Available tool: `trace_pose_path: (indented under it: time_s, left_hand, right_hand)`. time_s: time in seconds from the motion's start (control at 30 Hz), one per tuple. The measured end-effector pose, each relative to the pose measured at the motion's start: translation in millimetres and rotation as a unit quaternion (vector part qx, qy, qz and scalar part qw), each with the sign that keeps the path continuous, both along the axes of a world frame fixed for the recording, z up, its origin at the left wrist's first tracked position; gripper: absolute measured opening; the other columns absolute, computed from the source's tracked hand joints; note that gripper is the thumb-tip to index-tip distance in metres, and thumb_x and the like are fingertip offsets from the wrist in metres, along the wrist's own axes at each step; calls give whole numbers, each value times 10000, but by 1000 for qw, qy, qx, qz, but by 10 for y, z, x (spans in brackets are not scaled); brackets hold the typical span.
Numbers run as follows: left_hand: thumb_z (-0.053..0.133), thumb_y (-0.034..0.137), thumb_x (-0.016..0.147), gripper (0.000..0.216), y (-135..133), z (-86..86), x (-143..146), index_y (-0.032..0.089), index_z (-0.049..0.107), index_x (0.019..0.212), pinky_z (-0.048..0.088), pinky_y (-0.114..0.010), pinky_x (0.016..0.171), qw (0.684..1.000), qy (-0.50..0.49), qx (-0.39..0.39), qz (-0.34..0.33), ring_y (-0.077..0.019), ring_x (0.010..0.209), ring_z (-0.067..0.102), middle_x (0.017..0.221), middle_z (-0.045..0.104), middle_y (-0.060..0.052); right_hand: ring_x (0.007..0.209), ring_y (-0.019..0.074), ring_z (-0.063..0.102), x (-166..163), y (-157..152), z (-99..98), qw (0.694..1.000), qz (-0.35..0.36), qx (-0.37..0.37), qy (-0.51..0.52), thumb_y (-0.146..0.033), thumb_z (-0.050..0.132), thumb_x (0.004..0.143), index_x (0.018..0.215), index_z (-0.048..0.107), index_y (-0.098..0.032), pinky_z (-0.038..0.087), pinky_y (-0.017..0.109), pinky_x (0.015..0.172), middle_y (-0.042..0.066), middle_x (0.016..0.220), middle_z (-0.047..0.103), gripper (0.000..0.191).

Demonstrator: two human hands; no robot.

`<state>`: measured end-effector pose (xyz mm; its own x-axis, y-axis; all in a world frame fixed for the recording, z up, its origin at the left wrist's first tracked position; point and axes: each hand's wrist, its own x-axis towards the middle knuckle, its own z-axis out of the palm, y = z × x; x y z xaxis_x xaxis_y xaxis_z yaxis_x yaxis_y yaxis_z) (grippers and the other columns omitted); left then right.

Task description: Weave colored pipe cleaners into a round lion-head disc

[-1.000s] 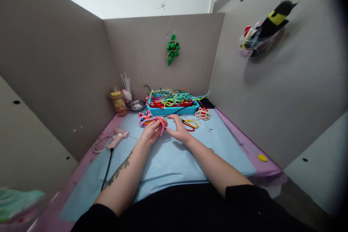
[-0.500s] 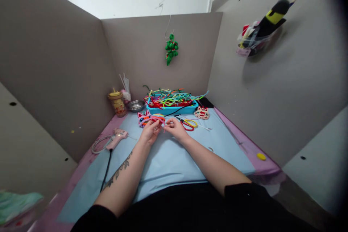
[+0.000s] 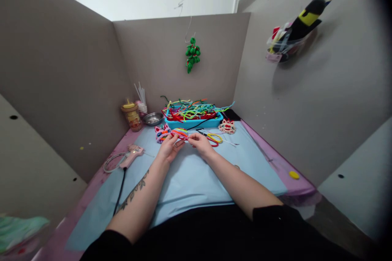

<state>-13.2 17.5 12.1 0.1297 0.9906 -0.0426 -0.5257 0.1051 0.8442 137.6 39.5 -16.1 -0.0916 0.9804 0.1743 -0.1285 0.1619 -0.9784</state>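
Note:
Between my hands is a rainbow-striped piece of bent pipe cleaners (image 3: 180,132), raised over the blue table cover. My left hand (image 3: 170,146) grips its near left side, thumb on top. My right hand (image 3: 199,143) pinches the piece's right end with thumb and fingertips; the exact spot is partly hidden by the fingers. Just left of the piece sits a pink and blue pipe-cleaner animal face (image 3: 161,133) with pointed ears. Scissors (image 3: 214,138) with red and yellow handles lie beyond my right hand. A cream and red pipe-cleaner face (image 3: 227,127) rests farther right.
A blue basket (image 3: 193,123) heaped with pipe cleaners stands at the back. To its left are a metal bowl (image 3: 153,119) and a lidded cup (image 3: 132,116). A pink glue gun (image 3: 132,155) with its cord lies left. Grey partitions (image 3: 180,77) enclose the table.
My right hand has shifted slightly right along the piece's end. The striped piece has turned a little, showing more of its coloured rows. My left hand keeps its hold.

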Motion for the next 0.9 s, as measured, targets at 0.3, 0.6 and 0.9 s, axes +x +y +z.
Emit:
trace_pose_path:
  time_s: [0.3,0.6,0.9]
  left_hand:
    - [680,273,739,226,-39,18,55,187,591,927,462,-251,725,1000,-3,-5,-12,-153,858,643,975,664,-57]
    - [805,287,535,499,-18,-41,97,188,569,964,428,-225,672,991,89,64,75,-135,748,617,832,672,-12]
    - [795,334,571,444,-65,-44,102,143,613,930,423,-212,612,982,159,97,-24,-110,617,601,748,684,-37]
  right_hand:
    - [562,106,464,35,49,-19,999,-44,30,-1,-357,669,588,734,551,-181,376,234,541,-33,617,542,257]
    - [739,156,525,38,-19,13,986,-40,120,-110,-380,603,684,778,558,-187,446,303,720,4,755,582,220]
    - [938,202,584,102,-57,139,996,73,-7,56,-445,685,658,1177,454,-272,509,299,675,62,1149,517,594]
